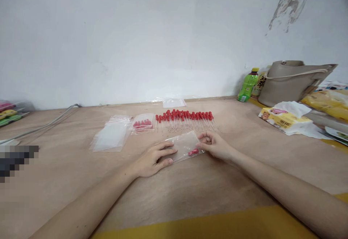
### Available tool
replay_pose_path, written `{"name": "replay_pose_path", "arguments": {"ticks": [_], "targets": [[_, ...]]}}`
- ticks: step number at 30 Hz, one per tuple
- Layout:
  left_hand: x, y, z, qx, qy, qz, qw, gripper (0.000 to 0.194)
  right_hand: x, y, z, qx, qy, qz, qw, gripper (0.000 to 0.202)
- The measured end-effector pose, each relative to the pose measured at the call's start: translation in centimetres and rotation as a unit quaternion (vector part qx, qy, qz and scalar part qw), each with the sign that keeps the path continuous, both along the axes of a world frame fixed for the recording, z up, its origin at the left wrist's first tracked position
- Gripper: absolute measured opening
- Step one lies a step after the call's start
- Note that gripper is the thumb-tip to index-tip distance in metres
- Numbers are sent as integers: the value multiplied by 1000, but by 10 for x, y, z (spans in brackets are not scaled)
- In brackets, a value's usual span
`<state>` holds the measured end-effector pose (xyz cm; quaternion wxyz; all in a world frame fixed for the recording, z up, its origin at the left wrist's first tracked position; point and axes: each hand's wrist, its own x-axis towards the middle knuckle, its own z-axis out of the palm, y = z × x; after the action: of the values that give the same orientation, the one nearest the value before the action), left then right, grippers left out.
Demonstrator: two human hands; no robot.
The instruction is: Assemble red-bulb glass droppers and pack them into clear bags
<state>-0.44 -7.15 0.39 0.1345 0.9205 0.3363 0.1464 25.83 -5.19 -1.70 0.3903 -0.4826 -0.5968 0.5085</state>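
A clear plastic zip bag (182,145) lies on the table in front of me, with a red dropper bulb (193,152) showing inside near its right end. My left hand (156,157) rests on the bag's left part, fingers stretched out and apart. At the right end, my right hand (213,144) pinches the bag's edge between thumb and fingers. Just beyond is a row of droppers (187,117) with red bulbs and thin clear stems. To their left sits a filled bag (143,124) with several red bulbs in it, beside a stack of flat clear bags (111,134).
More bags (174,103) lie by the wall. On the right stand a green bottle (248,85), a grey-beige handbag (285,81) and a yellow tissue pack (285,117). A grey cable (51,123) crosses the left side. Yellow tape (217,224) runs along the table's front.
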Motion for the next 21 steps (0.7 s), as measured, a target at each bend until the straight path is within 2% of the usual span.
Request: {"name": "replay_pose_path", "arguments": {"ticks": [2, 5, 7, 11, 14, 17, 19, 21], "targets": [[0, 0, 0, 3, 0, -1, 1000, 38, 5, 3, 0, -21, -12, 29, 999, 46], [-1, 0, -1, 6, 1, -4, 1000, 38, 10, 5, 3, -80, -33, 36, 996, 49], [-1, 0, -1, 11, 5, -10, 1000, 37, 12, 5, 7, -93, -42, 56, 993, 42], [-1, -1, -1, 32, 11, -23, 999, 34, 12, 2, 14, -85, -56, 150, 984, 28], [-1, -1, 0, 42, 19, -19, 999, 34, 13, 2, 15, -80, -112, 161, 977, 25], [-1, 0, 0, 41, 18, -10, 999, 34, 14, 6, 9, -25, -176, 92, 980, 29], [-2, 0, 0, 35, 9, -9, 999, 35, 15, 10, 4, 72, -198, -6, 977, 28], [-2, 0, -1, 26, 4, -12, 1000, 37, 13, 15, 5, 174, -219, -91, 956, 22]]}}
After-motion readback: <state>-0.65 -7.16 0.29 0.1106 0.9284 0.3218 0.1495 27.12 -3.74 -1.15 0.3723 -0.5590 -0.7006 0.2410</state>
